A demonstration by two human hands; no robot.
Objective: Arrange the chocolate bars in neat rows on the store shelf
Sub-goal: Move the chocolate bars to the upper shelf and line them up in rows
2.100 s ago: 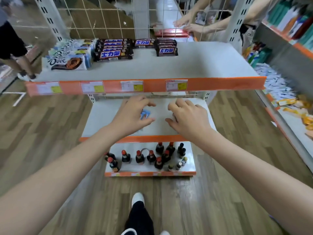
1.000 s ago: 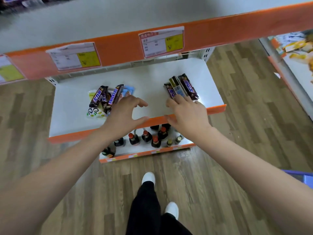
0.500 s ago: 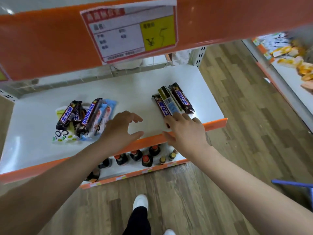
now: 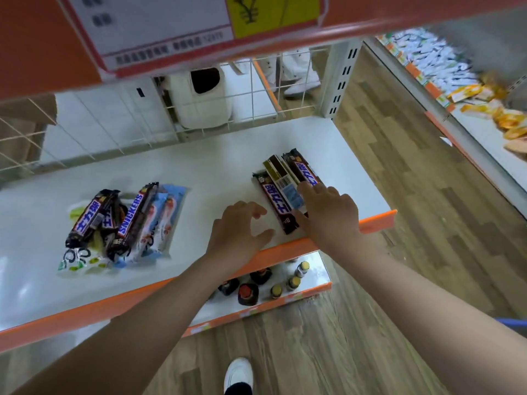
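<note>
Left hand (image 4: 239,223) spread, empty; right hand (image 4: 328,212) flat atop three light, slippery brown foil-wrapped chocolate bars (image 4: 281,192); best pinched by long edges.

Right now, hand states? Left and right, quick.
Left hand: open, fingers loosely spread over the shelf, holding nothing.
Right hand: open, fingers resting flat on the three chocolate bars, not gripping them.

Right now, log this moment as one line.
right hand: touching bars | left hand: open, beside bars | pile: untidy | shelf: middle
</note>
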